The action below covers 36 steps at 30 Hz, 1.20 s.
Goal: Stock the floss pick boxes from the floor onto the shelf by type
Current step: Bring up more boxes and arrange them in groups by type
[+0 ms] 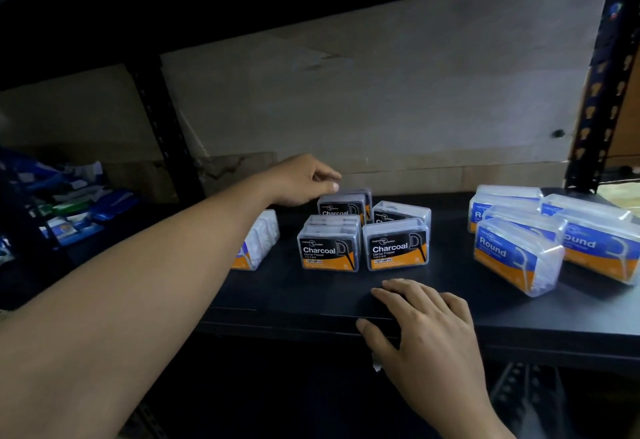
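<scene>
On the shelf [298,294], right hand [427,322] lies flat; left hand [302,179], grip unclear, by "Charcoal" boxes [397,248].

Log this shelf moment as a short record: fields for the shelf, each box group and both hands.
shelf: black shelf, boxes standing on it
Charcoal boxes: at least four, mid-shelf, two in front and two behind
Round boxes: several, clustered at the right, some angled
lone box: left of the Charcoal group, partly hidden by the left forearm
left hand: at the top of the rear-left Charcoal box; grip unclear
right hand: flat on the shelf's front edge, holding nothing
</scene>
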### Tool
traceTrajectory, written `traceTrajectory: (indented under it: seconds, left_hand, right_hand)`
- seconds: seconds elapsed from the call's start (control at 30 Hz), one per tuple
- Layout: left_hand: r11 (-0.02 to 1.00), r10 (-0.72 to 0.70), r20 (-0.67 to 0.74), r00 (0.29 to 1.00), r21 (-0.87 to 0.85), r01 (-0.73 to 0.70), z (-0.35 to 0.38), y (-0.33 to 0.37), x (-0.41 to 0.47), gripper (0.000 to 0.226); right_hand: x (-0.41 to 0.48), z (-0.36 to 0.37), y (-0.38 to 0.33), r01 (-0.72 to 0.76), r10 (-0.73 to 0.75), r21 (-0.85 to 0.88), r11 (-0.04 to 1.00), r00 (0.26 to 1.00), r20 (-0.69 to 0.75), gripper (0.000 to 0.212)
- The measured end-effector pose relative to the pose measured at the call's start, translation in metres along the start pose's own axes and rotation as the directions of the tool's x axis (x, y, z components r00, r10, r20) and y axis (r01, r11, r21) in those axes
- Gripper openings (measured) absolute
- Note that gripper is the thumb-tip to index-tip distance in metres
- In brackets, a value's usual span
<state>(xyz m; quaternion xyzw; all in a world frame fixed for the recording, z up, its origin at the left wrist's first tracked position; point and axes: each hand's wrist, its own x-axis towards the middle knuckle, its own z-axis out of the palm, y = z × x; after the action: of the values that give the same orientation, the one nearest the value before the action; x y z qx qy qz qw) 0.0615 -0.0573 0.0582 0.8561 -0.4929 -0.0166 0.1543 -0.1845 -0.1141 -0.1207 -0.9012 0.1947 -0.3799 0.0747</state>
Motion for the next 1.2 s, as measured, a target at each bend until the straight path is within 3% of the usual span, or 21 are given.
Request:
traceTrajectory:
  seconds: [0.23, 0.37, 1.07, 1.2]
  left_hand:
    - [0.986, -0.069, 0.073, 0.995, 0.155, 0.057, 0.04, 0.002, 0.03, 0.041]
    - [0.989, -0.047, 0.017, 0.999, 0.143, 0.044, 0.039, 0.002, 0.026, 0.034]
    - [0.994, 0.033, 0.138, 0.99, 0.095, -0.047, 0.02, 0.008, 0.005, 0.028]
    - [0.997, 0.019, 0.034, 0.999, 0.081, -0.022, 0.014, 0.003, 0.013, 0.034]
  right_hand:
    - [0.0, 0.0, 0.001, 0.013, -0.013, 0.01, 1.0, 1.0, -0.013, 0.044]
    - [-0.001, 0.0, 0.0, 0.0, 0.0, 0.01, 1.0, 1.0, 0.002, 0.044]
    - [-0.002, -0.003, -0.002, -0.031, 0.031, 0.012, 0.999, 0.999, 0.023, 0.045]
    - [-0.002, -0.002, -0.002, -0.035, 0.035, 0.024, 0.999, 0.999, 0.016, 0.044]
